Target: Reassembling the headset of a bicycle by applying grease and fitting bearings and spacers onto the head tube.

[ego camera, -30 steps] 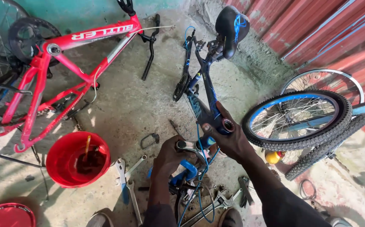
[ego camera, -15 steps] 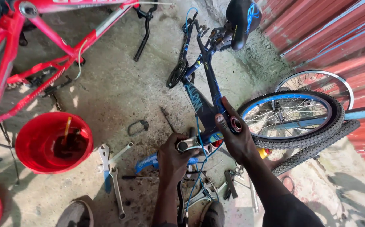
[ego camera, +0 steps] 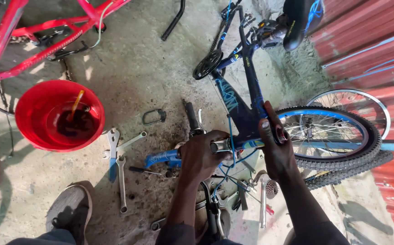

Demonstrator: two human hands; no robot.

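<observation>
both hands gripping the blue bike frame at its front end

while the blue bicycle frame is lying upside down on the concrete floor, the left hand is closing fully around the metal tube end at the frame's near end, fingers wrapping it tight. the right hand is clamping shut on the frame just beside that, thumb pointing up along the dark tube. blue cables are hanging between the two hands. the black saddle is sitting at the far end of the frame, top right, with the black chainring near the middle of the frame. a wheel with a blue rim is lying just right of the right hand, touching or overlapping the frame; a bare silver rim is lying behind it. a red bucket holding dark liquid is sitting well left of the hands. wrenches are lying on the floor between bucket and left hand. a red bicycle frame is lying at top left. a shoe is showing at the bottom left. small tools and a cog are scattering below the hands; cannot tell each one.
</observation>
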